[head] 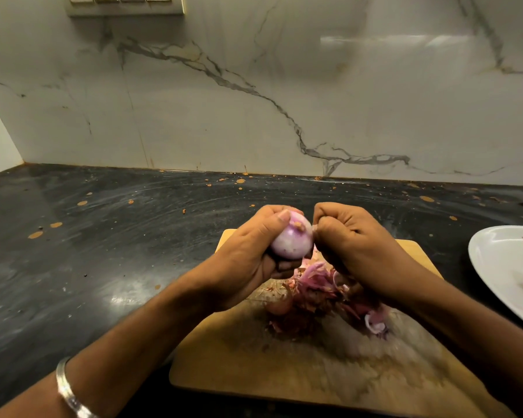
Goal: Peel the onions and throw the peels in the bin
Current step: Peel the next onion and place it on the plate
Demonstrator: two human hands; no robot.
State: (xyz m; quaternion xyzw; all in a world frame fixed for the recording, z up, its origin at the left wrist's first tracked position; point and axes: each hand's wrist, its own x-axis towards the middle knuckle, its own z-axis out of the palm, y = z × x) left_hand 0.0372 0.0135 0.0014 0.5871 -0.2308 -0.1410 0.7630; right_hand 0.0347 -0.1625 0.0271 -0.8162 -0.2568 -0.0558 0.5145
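Bangle point(70, 390) nearest; left hand point(248, 260) gripping onion point(291, 241), right hand point(354, 239) pinching skin. Mid-peel; next, pull strip free onto peels point(317, 294).

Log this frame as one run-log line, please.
left hand grips onion | right hand pinches skin | peels piled on cutting board | bin unseen

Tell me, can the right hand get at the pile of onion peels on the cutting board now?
Probably yes: the right hand hovers just above the peel pile with nothing between them, but its fingers already pinch a peel strip.
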